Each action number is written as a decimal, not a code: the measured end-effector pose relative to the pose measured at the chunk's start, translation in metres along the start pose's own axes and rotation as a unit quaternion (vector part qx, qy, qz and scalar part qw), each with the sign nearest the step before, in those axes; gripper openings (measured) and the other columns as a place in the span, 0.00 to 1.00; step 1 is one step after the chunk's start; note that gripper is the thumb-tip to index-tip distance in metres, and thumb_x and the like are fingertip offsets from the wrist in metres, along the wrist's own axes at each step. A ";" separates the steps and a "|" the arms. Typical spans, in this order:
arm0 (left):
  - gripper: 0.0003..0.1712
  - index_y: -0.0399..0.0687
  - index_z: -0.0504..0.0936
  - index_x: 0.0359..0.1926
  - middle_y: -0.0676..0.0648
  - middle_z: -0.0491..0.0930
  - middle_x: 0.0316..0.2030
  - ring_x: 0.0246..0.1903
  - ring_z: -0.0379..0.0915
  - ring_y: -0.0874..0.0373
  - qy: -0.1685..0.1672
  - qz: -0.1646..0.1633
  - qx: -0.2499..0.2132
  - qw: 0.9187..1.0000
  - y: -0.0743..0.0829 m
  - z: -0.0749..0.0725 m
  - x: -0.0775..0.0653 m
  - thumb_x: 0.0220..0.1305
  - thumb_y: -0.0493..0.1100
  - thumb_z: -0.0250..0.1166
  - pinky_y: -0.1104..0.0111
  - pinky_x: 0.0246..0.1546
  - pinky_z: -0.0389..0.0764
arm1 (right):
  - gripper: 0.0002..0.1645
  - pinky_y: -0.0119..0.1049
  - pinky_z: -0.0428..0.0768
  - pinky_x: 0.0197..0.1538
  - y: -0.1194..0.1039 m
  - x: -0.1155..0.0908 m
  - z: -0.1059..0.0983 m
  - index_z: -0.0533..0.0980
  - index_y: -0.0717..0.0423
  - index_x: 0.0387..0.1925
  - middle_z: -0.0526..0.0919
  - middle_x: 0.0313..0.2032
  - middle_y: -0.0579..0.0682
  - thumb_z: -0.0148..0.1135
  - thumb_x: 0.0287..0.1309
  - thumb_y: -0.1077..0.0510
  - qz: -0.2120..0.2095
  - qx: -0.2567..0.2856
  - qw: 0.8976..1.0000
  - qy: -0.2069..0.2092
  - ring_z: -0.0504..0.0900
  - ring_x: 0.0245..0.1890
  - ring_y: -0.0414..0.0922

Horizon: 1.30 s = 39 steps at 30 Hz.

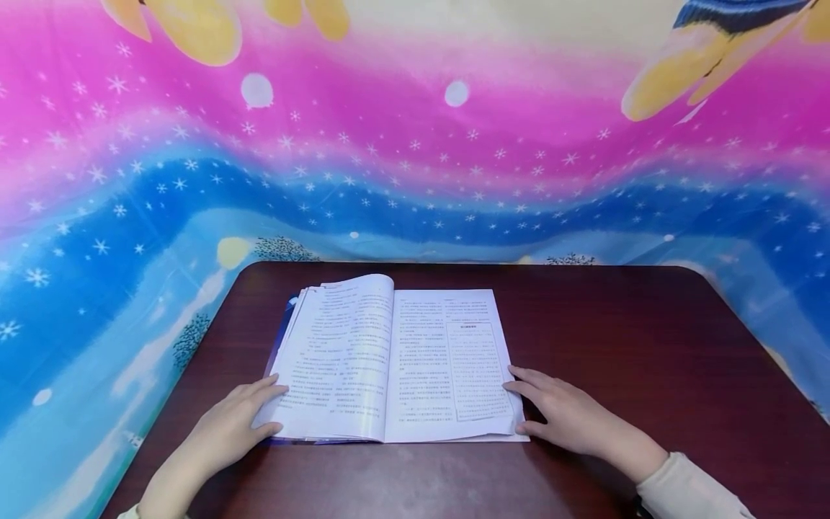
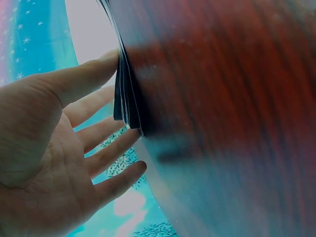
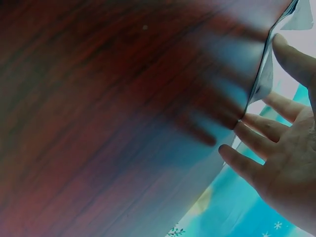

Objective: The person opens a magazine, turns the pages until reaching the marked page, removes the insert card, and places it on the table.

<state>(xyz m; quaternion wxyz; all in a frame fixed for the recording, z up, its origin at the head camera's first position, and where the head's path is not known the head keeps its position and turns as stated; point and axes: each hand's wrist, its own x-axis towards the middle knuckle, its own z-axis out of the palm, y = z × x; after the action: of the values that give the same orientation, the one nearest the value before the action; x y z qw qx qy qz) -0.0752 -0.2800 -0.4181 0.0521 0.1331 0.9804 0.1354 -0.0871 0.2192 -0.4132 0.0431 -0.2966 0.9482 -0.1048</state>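
An open book (image 1: 421,375) with printed pages lies on the table; its left pages form a thicker stack that bulges near the spine. At the left edge, my left hand (image 1: 236,418) touches the pages with thumb and fingertips, the fingers fairly straight. In the left wrist view the thumb of that hand (image 2: 59,138) rests against the fanned page edges (image 2: 127,98). My right hand (image 1: 570,411) is at the right edge with its fingers extended. The right wrist view shows this hand (image 3: 281,148) beside the page edge (image 3: 261,74), fingertips right at it. The lower right page corner is slightly lifted.
The dark reddish-brown wooden table (image 1: 622,339) has rounded far corners and a glossy surface. Behind it hangs a colourful cloth (image 1: 402,158) in pink and blue with snowflakes, reaching down along the table's far and side edges.
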 end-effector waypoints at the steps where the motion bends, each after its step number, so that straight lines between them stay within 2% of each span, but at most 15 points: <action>1: 0.32 0.40 0.79 0.60 0.33 0.70 0.64 0.62 0.66 0.34 -0.001 -0.002 0.001 1.000 0.000 0.000 0.000 0.54 0.46 0.75 0.40 0.52 0.73 | 0.36 0.56 0.74 0.59 0.000 0.000 0.000 0.75 0.58 0.62 0.69 0.68 0.58 0.74 0.53 0.47 0.002 -0.002 1.000 0.001 0.71 0.65 0.56; 8: 0.34 0.42 0.78 0.61 0.32 0.68 0.65 0.62 0.65 0.33 -0.016 -0.023 0.013 1.000 0.000 0.000 0.002 0.54 0.48 0.75 0.38 0.51 0.73 | 0.31 0.56 0.74 0.59 0.001 0.004 0.002 0.78 0.54 0.59 0.72 0.66 0.56 0.73 0.55 0.47 0.019 -0.008 1.000 0.018 0.73 0.63 0.55; 16: 0.34 0.43 0.78 0.61 0.32 0.68 0.65 0.62 0.65 0.33 -0.015 -0.035 0.025 0.999 0.002 0.000 0.002 0.54 0.49 0.76 0.39 0.51 0.73 | 0.26 0.54 0.75 0.59 -0.001 0.008 -0.001 0.81 0.54 0.54 0.77 0.61 0.56 0.73 0.55 0.48 0.013 -0.008 0.998 0.060 0.75 0.61 0.54; 23: 0.34 0.44 0.80 0.59 0.34 0.69 0.65 0.60 0.68 0.34 0.030 -0.016 0.045 0.998 0.008 0.000 0.003 0.51 0.49 0.77 0.39 0.50 0.74 | 0.26 0.55 0.74 0.59 -0.003 0.012 -0.006 0.81 0.53 0.51 0.79 0.58 0.53 0.76 0.51 0.48 0.017 -0.006 0.995 0.094 0.76 0.60 0.53; 28: 0.31 0.46 0.81 0.58 0.37 0.72 0.64 0.61 0.69 0.37 0.066 -0.001 0.046 0.997 0.022 -0.004 0.004 0.54 0.49 0.76 0.40 0.52 0.74 | 0.26 0.55 0.74 0.59 -0.003 0.015 -0.007 0.82 0.54 0.49 0.80 0.57 0.53 0.78 0.48 0.49 0.008 -0.008 0.991 0.132 0.77 0.59 0.53; 33: 0.28 0.49 0.82 0.57 0.42 0.74 0.63 0.60 0.72 0.41 0.103 0.037 0.045 0.993 0.042 -0.006 0.007 0.55 0.49 0.75 0.42 0.53 0.74 | 0.29 0.55 0.75 0.57 -0.004 0.016 -0.010 0.82 0.54 0.49 0.80 0.56 0.52 0.80 0.45 0.49 0.008 -0.001 0.986 0.166 0.76 0.59 0.53; 39: 0.26 0.52 0.82 0.57 0.47 0.78 0.59 0.57 0.76 0.48 0.146 0.087 0.030 0.985 0.066 0.004 0.013 0.57 0.48 0.74 0.48 0.53 0.76 | 0.29 0.55 0.76 0.56 -0.008 0.020 -0.013 0.82 0.52 0.48 0.81 0.56 0.52 0.82 0.42 0.51 -0.004 0.009 0.978 0.208 0.76 0.59 0.53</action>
<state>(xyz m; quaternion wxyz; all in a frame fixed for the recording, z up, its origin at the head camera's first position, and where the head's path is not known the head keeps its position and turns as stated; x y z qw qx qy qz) -0.0710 -0.2142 -0.4046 -0.1080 0.1982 0.9658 0.1280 -0.1007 0.2035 -0.3993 -0.1527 -0.2717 0.9343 -0.1728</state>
